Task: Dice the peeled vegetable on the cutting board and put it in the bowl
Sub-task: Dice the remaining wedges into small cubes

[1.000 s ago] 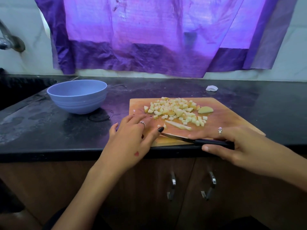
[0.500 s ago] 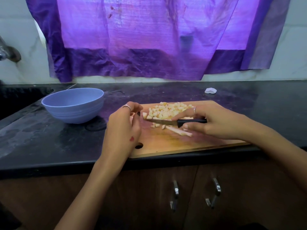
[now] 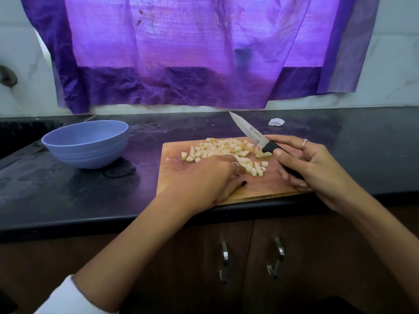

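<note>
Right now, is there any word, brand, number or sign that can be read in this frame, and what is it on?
Knife blade: a small dark printed mark, probably a brand, near the handle; too small and blurred to read.
Nothing else carries text: none on the bowl, the cutting board, the purple cloth or the white scrap on the counter.
</note>
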